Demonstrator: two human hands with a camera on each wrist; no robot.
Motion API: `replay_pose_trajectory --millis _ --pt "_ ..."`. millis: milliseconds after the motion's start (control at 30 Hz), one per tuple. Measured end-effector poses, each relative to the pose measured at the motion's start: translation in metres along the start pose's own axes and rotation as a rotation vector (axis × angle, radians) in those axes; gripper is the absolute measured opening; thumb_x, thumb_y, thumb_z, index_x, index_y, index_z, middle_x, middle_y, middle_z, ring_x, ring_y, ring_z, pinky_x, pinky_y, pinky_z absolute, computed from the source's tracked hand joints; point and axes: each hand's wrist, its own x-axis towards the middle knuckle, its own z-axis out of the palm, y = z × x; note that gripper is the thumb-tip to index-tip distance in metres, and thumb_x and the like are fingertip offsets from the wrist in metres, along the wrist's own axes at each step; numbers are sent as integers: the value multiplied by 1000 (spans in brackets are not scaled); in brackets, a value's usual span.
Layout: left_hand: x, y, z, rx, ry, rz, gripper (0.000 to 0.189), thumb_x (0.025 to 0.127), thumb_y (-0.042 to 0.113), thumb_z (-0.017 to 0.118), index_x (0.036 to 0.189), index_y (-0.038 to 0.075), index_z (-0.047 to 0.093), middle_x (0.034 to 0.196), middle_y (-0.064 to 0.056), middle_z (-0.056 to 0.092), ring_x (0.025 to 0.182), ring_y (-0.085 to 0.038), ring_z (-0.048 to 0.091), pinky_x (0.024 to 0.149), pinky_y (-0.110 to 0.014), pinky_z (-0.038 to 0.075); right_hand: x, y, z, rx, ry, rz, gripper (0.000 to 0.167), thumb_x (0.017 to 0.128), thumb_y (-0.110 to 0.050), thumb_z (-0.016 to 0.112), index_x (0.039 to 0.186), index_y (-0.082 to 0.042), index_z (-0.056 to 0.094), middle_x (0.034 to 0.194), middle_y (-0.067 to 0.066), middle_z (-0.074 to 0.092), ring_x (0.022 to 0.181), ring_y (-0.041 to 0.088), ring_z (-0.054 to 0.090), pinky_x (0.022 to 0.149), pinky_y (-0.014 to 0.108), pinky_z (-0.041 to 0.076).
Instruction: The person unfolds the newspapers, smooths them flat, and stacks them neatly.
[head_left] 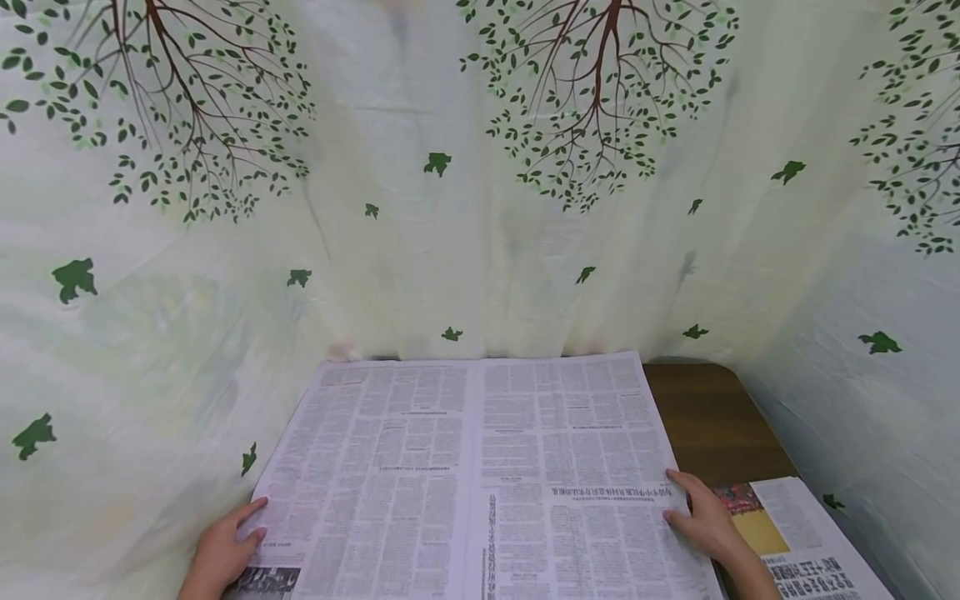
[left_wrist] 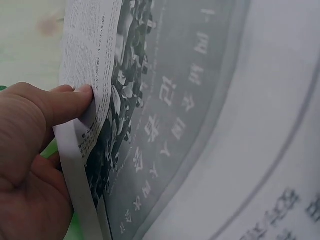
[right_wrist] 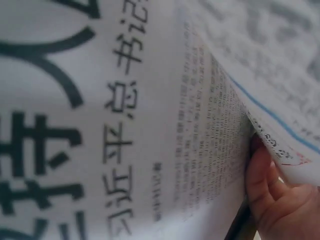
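A wide newspaper (head_left: 465,467) lies spread open in front of me in the head view, its centre fold running away from me. My left hand (head_left: 225,546) is at its left edge, near a dark photo. The left wrist view shows that hand (left_wrist: 37,130) pinching the edge of the newspaper (left_wrist: 165,110), thumb on the printed face and fingers behind. At the right edge, my right hand (head_left: 705,517) grips the sheets. In the right wrist view, this hand (right_wrist: 282,200) is partly hidden behind the page, with large print filling the left side.
A second newspaper (head_left: 810,542) with a red and yellow picture lies to the right, beside my right forearm. The dark wooden table top (head_left: 712,417) shows past the right edge. Behind stands a pale cloth backdrop (head_left: 405,275) printed with trees and leaves.
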Motion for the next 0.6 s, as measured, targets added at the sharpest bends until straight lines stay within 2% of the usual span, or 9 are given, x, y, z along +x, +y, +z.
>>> replay_pose_trajectory --millis 233,333,467,600 --pt "1 3 -3 31 37 23 63 91 9 72 146 -7 48 150 -40 38 138 -62 35 109 -71 34 5 3 3 -13 7 -32 71 79 -8 83 141 8 54 141 31 56 123 50 60 99 60 49" --pt "1 3 -1 44 74 39 61 90 7 71 146 -8 48 149 -40 40 137 -62 36 109 -71 35 6 2 3 -14 6 -34 70 78 -8 83 141 8 55 140 32 57 123 49 60 99 60 48" --pt "1 7 6 21 144 33 58 92 3 66 146 -7 48 150 -38 41 139 -59 36 112 -68 32 7 -1 2 -18 17 -48 69 79 -7 82 139 10 55 138 33 56 123 51 59 100 63 47" --pt "0 15 15 9 244 14 55 91 -4 62 144 -10 48 146 -39 43 135 -59 39 112 -67 33 7 -5 1 -35 21 -45 67 79 -7 83 138 9 56 137 34 54 121 53 58 100 64 47"
